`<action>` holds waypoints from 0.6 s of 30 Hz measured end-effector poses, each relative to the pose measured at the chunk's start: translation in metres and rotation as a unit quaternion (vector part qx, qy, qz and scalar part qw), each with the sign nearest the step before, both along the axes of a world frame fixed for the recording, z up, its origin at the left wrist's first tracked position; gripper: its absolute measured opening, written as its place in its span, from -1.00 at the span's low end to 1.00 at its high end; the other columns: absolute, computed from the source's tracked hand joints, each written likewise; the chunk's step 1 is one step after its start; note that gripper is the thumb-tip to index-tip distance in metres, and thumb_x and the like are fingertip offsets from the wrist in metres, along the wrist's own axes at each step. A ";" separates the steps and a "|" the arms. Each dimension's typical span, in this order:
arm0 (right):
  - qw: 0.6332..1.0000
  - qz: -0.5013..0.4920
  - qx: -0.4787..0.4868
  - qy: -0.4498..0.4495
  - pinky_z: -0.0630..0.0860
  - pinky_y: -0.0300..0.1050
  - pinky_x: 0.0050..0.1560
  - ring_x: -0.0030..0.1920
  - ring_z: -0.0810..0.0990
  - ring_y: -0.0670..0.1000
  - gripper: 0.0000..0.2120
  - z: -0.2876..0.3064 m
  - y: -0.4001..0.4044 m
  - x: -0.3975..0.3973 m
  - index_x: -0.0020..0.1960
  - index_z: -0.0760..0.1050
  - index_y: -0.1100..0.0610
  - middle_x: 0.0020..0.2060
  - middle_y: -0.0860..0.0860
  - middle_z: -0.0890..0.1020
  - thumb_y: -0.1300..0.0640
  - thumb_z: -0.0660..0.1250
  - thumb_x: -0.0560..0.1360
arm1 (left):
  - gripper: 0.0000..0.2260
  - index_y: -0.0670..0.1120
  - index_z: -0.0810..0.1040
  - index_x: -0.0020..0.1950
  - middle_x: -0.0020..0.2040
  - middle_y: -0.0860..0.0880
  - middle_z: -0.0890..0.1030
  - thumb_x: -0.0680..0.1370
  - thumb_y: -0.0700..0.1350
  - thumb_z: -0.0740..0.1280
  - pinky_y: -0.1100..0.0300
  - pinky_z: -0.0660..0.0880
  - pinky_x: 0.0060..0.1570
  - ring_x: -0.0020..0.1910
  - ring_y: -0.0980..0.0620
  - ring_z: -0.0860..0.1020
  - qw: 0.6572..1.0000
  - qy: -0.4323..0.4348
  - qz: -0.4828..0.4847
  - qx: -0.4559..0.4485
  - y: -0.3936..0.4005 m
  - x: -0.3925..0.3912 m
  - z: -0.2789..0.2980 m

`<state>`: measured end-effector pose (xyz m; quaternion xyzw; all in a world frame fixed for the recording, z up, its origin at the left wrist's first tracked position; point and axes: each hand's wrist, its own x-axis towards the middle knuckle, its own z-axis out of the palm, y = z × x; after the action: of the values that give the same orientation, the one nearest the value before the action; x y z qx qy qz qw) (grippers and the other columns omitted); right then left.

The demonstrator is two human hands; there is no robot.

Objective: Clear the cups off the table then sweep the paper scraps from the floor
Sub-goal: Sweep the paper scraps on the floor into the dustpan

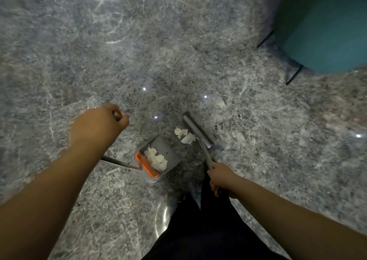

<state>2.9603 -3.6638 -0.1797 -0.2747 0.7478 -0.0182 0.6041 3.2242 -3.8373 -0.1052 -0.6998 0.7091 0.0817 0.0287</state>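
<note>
Left hand: the left hand (103, 118) is closed in a fist round the dark, orange-trimmed top end of a long handle (117, 116), up and to the left of the grey plastic dustpan (158, 158); the fingers are curled tight, and only the handle tip shows past the thumb.
Dustpan handle: a thin grey metal shaft (119, 162) runs from under the left forearm to the left side of the dustpan, just beside its orange comb.
Dustpan: it sits on the speckled grey marble floor (178, 51), its open mouth turned up and right; an orange toothed comb strip (147, 164) lines its lower-left edge.
Scraps in the dustpan: a heap of white torn paper pieces (155, 158) lies inside, against the comb.
Scraps on the floor: a small cluster of white torn paper scraps (184, 135) lies just up and right of the dustpan mouth, touching the broom head.
Broom: a flat grey broom head (195, 129) lies aslant to the right of the dustpan, its grey pole (206, 156) coming down to the right hand.
Right hand: the right hand (222, 178) is wrapped round the broom pole, fingers curled fully about it, down and right of the dustpan.
Legs: dark trousers (208, 220) stand below the dustpan.
Seat: a teal upholstered seat on thin black metal legs (321, 25) stands far up and right of the dustpan.
</note>
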 end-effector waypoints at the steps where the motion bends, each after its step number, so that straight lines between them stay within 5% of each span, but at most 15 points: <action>1: 1.000 0.015 -0.001 -0.009 0.38 -0.19 -0.42 -0.42 0.38 -0.02 -0.66 0.004 -0.001 0.007 0.31 0.38 0.36 -0.35 0.05 0.40 0.29 0.09 0.57 | -0.75 0.09 0.52 -0.13 -0.41 0.04 0.49 0.53 0.25 0.27 0.24 0.28 -0.43 -0.43 0.05 0.40 1.000 0.001 -0.002 0.003 0.002 0.003 -0.001; 8: 0.995 0.081 0.009 -0.056 0.39 -0.27 -0.45 -0.43 0.40 -0.07 -0.65 0.010 -0.006 0.037 0.32 0.39 0.33 -0.36 0.00 0.41 0.27 0.11 0.58 | -0.72 0.08 0.48 -0.17 -0.40 0.03 0.50 0.54 0.26 0.25 0.24 0.29 -0.43 -0.43 0.03 0.42 1.000 -0.001 0.002 -0.001 0.018 0.018 -0.006; 14: 0.983 0.001 0.087 -0.161 0.26 -0.31 -0.56 -0.53 0.32 -0.07 -0.64 0.026 0.001 0.061 0.38 0.31 0.13 -0.42 0.06 0.37 0.26 0.00 0.62 | -0.74 0.07 0.51 -0.09 -0.31 0.00 0.56 0.55 0.25 0.24 0.20 0.37 -0.40 -0.35 -0.05 0.49 1.000 0.000 -0.009 0.006 0.026 0.018 -0.007; 18: 0.971 -0.060 0.108 -0.204 0.20 -0.34 -0.59 -0.59 0.28 -0.13 -0.69 0.038 0.004 0.067 0.03 0.44 -0.06 -0.50 -0.01 0.36 0.26 0.00 0.62 | -0.74 0.06 0.51 -0.08 -0.33 0.00 0.54 0.56 0.23 0.24 0.21 0.33 -0.44 -0.39 -0.03 0.47 1.000 0.000 -0.008 0.003 0.030 0.023 -0.004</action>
<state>3.0268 -3.6596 -0.1418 -0.1530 0.6211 -0.0290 0.7681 3.2476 -3.8070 -0.1093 -0.6943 0.7142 0.0836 0.0309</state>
